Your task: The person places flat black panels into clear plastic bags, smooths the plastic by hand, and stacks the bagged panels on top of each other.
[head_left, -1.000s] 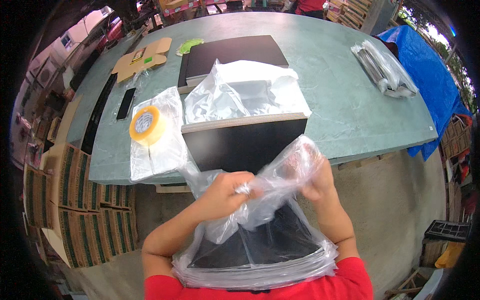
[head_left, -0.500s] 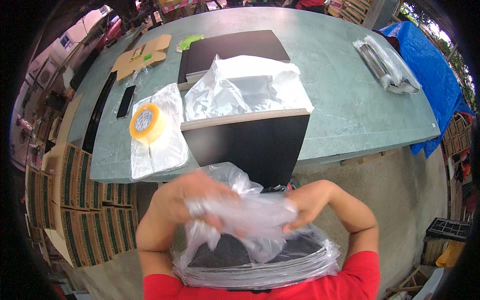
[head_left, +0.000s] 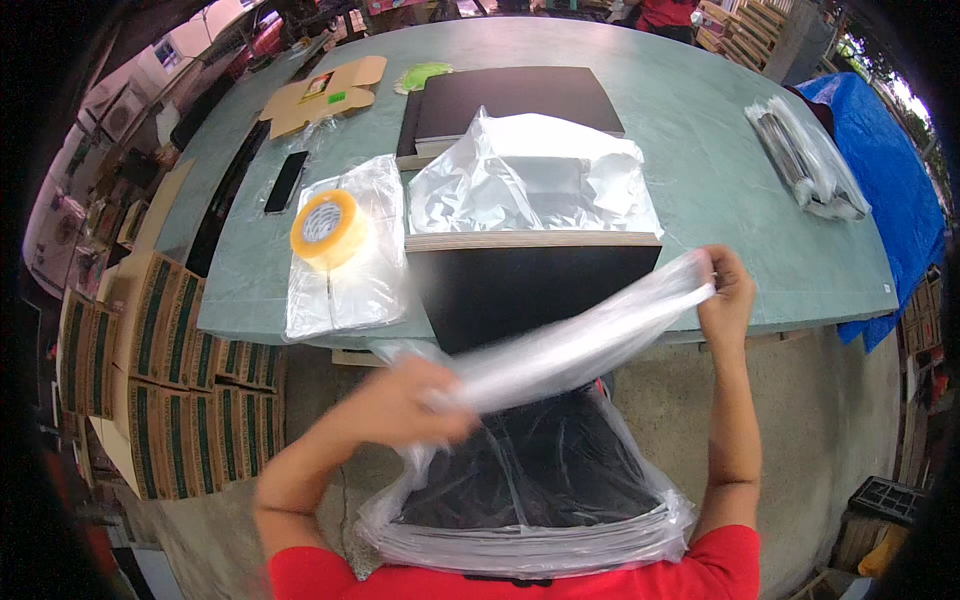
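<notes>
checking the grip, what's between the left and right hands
In the head view, clear plastic stretches between the left hand and the right hand.

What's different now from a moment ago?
The right hand has swung forward and rightward, away from the left hand. The clear plastic, bunched between them before, is now stretched out long. Both keep hold. The tape roll and phone haven't moved on the table.

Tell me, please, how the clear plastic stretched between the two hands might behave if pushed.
The clear plastic is probably floppy, since it gathers into folds; likely light, as it looks thin; perhaps slippery, given its glossy sheen.
</notes>
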The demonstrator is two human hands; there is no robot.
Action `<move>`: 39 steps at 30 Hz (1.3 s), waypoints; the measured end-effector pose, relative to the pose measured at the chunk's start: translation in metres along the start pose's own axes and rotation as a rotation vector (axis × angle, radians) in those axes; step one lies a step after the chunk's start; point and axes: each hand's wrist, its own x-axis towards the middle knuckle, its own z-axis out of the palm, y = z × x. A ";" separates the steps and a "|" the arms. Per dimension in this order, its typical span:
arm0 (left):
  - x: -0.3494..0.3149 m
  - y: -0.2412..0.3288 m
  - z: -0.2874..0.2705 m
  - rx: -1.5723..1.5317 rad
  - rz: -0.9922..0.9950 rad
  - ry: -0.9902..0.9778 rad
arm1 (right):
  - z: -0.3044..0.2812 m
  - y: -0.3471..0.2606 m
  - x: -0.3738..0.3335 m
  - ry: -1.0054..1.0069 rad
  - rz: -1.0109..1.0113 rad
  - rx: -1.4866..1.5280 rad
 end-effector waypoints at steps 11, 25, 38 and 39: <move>0.034 -0.027 -0.010 0.869 0.046 0.852 | 0.010 0.008 -0.003 0.094 -0.483 -0.612; -0.017 -0.087 0.000 -1.390 0.030 0.075 | 0.011 0.083 -0.048 -0.897 0.516 1.106; -0.048 -0.056 0.007 -0.747 -0.133 -0.243 | -0.017 0.048 -0.091 -1.196 0.523 0.775; -0.049 -0.062 0.010 -0.825 -0.241 -0.225 | -0.017 0.054 -0.088 -1.250 0.898 0.898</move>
